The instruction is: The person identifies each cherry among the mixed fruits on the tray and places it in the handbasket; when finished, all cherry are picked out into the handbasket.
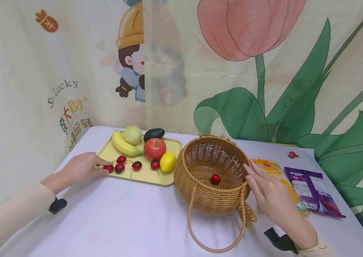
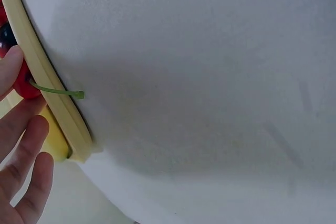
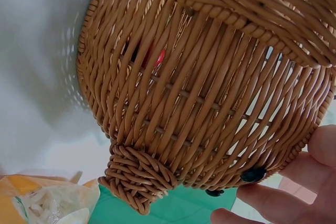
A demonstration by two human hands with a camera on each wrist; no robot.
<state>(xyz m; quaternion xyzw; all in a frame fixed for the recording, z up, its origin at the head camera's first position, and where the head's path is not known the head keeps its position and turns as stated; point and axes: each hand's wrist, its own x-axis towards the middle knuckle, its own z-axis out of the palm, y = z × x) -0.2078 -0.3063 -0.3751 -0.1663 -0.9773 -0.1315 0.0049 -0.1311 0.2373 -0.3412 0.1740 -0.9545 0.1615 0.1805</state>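
Observation:
My left hand (image 1: 83,167) is at the near left corner of the yellow tray (image 1: 150,180), pinching a red cherry (image 2: 26,83) between thumb and finger. The cherry's green stem (image 2: 58,92) hangs over the tray's rim. Close by on the tray lie several more cherries (image 1: 137,165). A round wicker basket (image 1: 188,189) stands right of the tray with its opening tilted toward me, and one cherry (image 1: 215,179) lies inside. My right hand (image 1: 273,192) rests on the basket's right rim with extended fingers; the fingertips (image 3: 262,200) are also visible beside the weave.
The tray also bears a banana (image 1: 125,144), a pale round fruit (image 1: 132,135), a dark green avocado (image 1: 154,134), a red apple (image 1: 154,149) and a lemon (image 1: 168,162). Right of the basket lie an orange packet (image 1: 269,166) and a purple packet (image 1: 313,192). The basket handle (image 1: 215,250) droops forward.

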